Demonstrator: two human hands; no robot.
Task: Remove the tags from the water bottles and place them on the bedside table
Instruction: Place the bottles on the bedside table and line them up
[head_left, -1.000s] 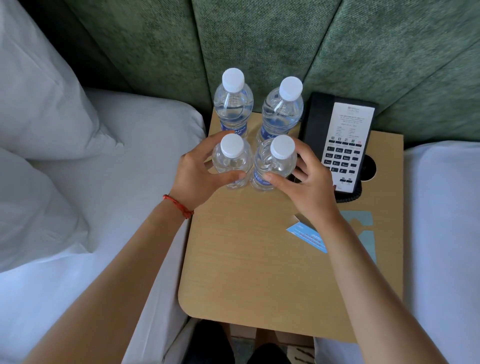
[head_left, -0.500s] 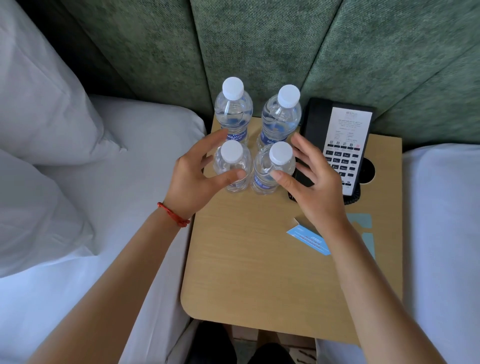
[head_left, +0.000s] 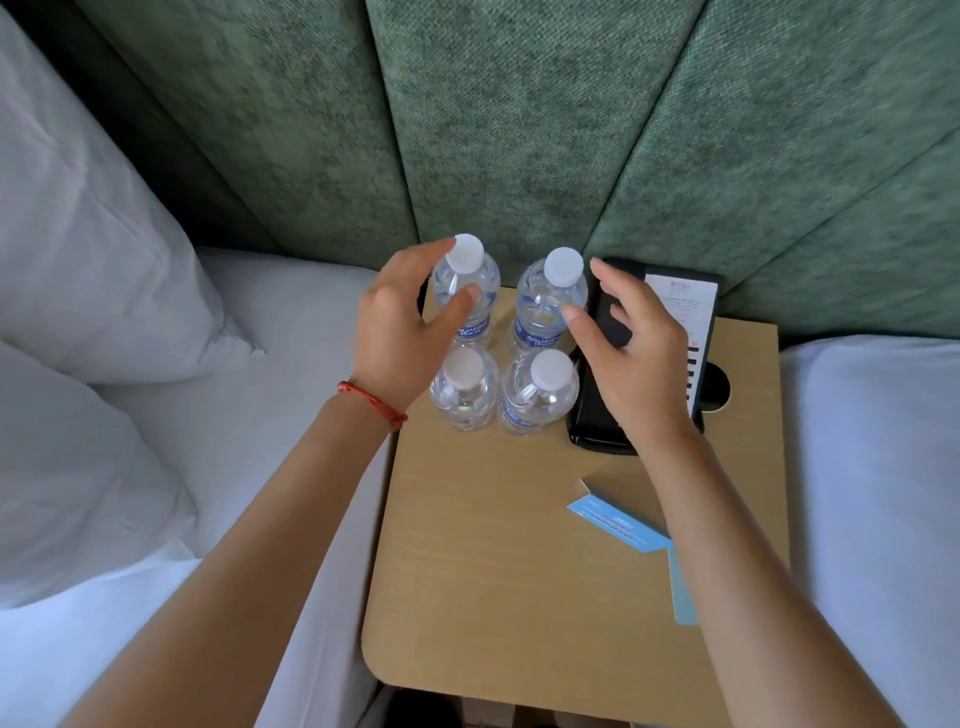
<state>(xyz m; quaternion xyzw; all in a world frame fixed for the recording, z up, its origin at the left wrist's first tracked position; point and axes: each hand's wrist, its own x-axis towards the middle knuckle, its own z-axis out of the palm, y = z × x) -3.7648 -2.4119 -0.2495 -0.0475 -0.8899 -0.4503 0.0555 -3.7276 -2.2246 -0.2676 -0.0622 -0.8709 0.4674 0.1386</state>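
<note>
Head view: both hands spread around the back pair of bottles

Head camera showed the left hand (head_left: 400, 332) with fingers relaxed and apart, its thumb across the front of the back-left bottle (head_left: 466, 291) and its fingertips near the cap; whether it actually touched the bottle could not be told. The right hand (head_left: 634, 353) was likewise spread, holding nothing, its thumb just beside the back-right bottle (head_left: 550, 301) and its fingers over the black telephone (head_left: 670, 332).

That telephone stood close against the bottles' right side, leaving little gap there. A red string bracelet (head_left: 371, 402) circled the left wrist. Two blue paper tags (head_left: 618, 525) lay flat on the bedside table (head_left: 493, 597), partly under the right forearm. White bedding (head_left: 244, 415) met the table's left edge and another bed (head_left: 872, 493) its right; a green padded headboard (head_left: 519, 130) rose behind. The table's front half was bare wood.

Four clear bottles with white caps stood upright in a tight square at the back, the front-left bottle (head_left: 464, 389) and front-right bottle (head_left: 540, 392) touching or nearly so. Blue labels showed on the back two.
</note>
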